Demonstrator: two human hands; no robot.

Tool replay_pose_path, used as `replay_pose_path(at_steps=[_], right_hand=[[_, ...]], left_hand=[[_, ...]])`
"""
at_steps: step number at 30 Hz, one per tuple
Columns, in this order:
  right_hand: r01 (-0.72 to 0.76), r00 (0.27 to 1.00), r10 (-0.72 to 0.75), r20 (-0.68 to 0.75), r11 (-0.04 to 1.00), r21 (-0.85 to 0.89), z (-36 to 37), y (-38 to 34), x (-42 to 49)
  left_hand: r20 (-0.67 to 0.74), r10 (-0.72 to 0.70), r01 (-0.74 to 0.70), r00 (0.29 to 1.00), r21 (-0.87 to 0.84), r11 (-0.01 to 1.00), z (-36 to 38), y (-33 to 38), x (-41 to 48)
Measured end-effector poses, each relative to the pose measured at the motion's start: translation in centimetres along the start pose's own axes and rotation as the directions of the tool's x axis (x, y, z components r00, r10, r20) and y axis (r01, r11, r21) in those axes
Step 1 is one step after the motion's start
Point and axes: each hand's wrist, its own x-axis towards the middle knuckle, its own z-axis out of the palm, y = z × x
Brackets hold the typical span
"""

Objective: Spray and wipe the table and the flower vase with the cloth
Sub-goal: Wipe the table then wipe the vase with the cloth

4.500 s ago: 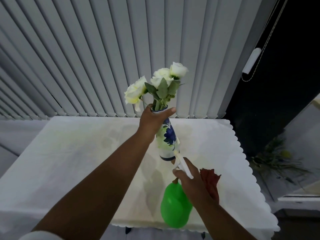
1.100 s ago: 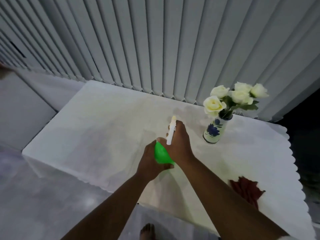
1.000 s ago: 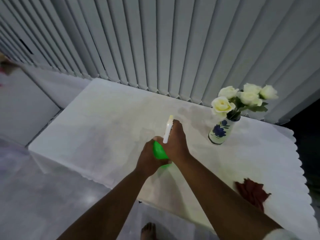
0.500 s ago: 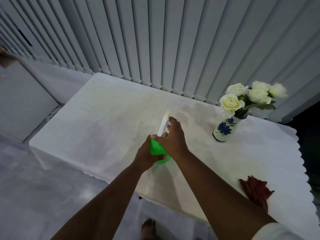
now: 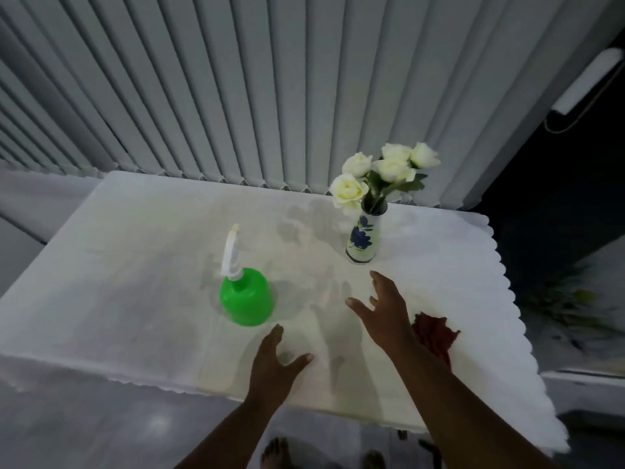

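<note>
A green spray bottle (image 5: 246,296) with a white nozzle stands upright near the middle of the white-clothed table (image 5: 135,282). A white vase with blue flowers painted on it (image 5: 362,241) holds white roses at the back right. A dark red cloth (image 5: 434,336) lies crumpled near the right front, partly hidden behind my right forearm. My left hand (image 5: 275,363) hovers open just in front of the bottle, apart from it. My right hand (image 5: 385,309) is open with fingers spread, between the bottle and the cloth, holding nothing.
Grey vertical blinds (image 5: 270,89) hang right behind the table. The tablecloth's scalloped edge (image 5: 507,292) runs down the right side. A dark gap with a plant (image 5: 561,299) lies to the right. My bare feet (image 5: 277,451) show on the floor below the front edge.
Both hands were holding the spray bottle above the table half a second ago. The bottle now stands on the table and both hands have let go and opened.
</note>
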Motion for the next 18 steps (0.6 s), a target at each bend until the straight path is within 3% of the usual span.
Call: replay_pose_path(at_steps=[5,8,11,18], right_hand=[[-0.059,0.994,0.024,-0.108,0.940,-0.335,-5.6,6.3,-2.3],[-0.101,0.994,0.078,-0.073,0.899,-0.426,-7.0,9.4,-3.9],[-0.050,0.998,0.027,-0.048,0.806,-0.589,-7.0,12.0,-5.1],[0.105,0.979,-0.183,-0.087,0.826,-0.554,-6.6,13.9,-3.7]], left_hand=[[0.125,0.126,-0.132,0.984,0.037,0.991,4.4,5.6,3.2],[0.166,0.162,-0.172,0.973,0.045,0.984,6.6,8.9,5.9],[0.186,0.181,-0.192,0.966,0.044,0.980,8.5,12.4,8.7],[0.135,0.303,-0.299,0.943,-0.044,0.953,11.0,20.9,15.4]])
